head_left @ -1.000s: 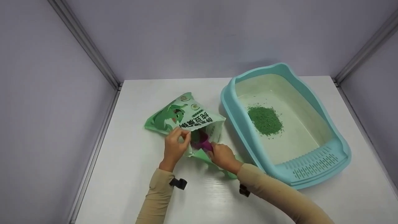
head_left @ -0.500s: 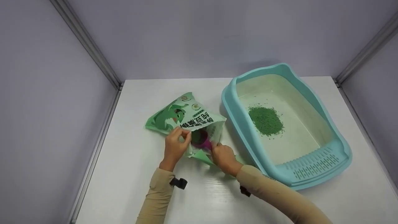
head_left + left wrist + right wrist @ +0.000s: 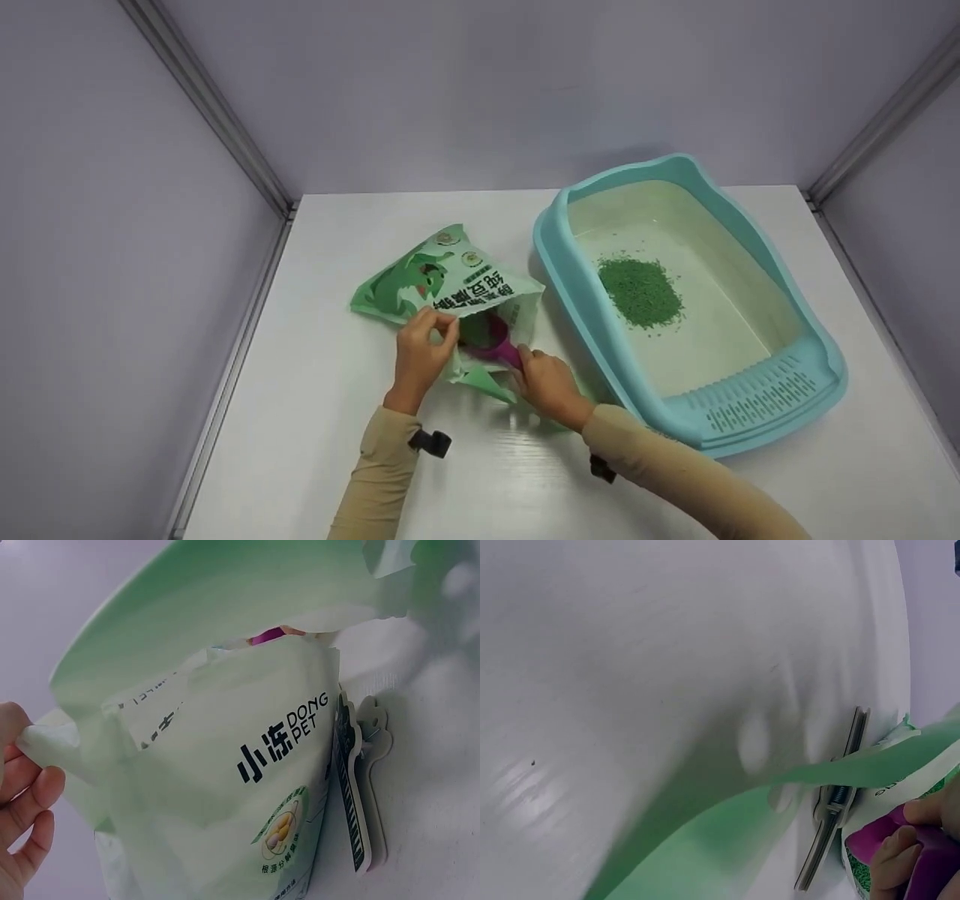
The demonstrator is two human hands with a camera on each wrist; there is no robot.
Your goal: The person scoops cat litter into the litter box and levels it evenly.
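Note:
A green cat litter bag [image 3: 409, 289] lies on the table, its torn mouth facing me. My left hand [image 3: 421, 360] pinches the left edge of that mouth; the left wrist view has the fingertips [image 3: 46, 784] on the bag's corner. A purple scoop [image 3: 502, 351] has its bowl inside the mouth, among green pellets. Around its handle my right hand [image 3: 551, 384] is curled. In the right wrist view, fingers [image 3: 896, 866] wrap the purple handle, with green pellets behind. A torn green flap [image 3: 484, 382] hangs from the bag below the scoop.
Right of the bag stands a blue litter box [image 3: 581, 315], with a pile of green pellets [image 3: 643, 292] on its pale floor. A sealing clip [image 3: 351, 791] lies on the table beside the bag. Grey walls rise behind and at both sides.
The right hand has drawn back slightly towards me and to the right, and more of the purple handle shows. The left hand keeps its hold on the bag's edge.

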